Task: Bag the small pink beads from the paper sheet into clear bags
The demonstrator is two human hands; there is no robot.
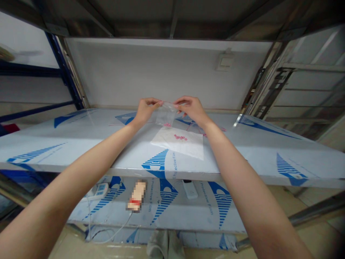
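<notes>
Two hands up, left hand point(147, 110) and right hand point(190, 109) pinching clear bag point(165, 114) by its top edge, above desk point(54, 153). Few pink beads point(167, 125) apparently in bag already; approx. six more beads point(180, 137) left on white sheet point(188, 148) just below.

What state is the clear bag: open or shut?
Cannot tell: the left hand and right hand pinch the bag, hiding its mouth.
</notes>
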